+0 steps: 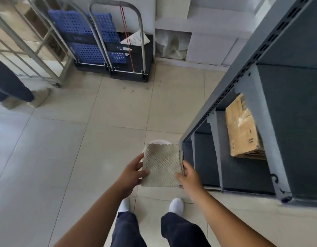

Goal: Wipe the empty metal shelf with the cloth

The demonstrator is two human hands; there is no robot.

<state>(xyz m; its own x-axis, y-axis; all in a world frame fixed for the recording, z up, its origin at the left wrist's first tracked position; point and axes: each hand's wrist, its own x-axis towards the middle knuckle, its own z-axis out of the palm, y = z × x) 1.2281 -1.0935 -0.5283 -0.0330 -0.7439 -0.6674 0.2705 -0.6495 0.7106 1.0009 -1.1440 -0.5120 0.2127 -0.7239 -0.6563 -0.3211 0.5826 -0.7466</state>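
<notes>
A beige waffle-textured cloth [162,165], folded into a flat square, is held out in front of me above the tiled floor. My left hand [133,172] pinches its left edge, thumb on top. My right hand [188,173] grips its right edge. The grey metal shelf unit [250,97] stands just to the right of the cloth, its slotted upright [230,86] running diagonally up the frame. Its upper boards [293,107] are bare and dark grey. A brown cardboard box [243,129] lies on a lower level.
Two folded platform trolleys [116,50] with blue crates [86,32] lean against the far wall. A metal cage cart [29,43] stands at the far left beside another person's dark trouser leg [9,84]. A white round object [160,142] peeks from behind the cloth. My white shoes [175,205] stand on the tiles.
</notes>
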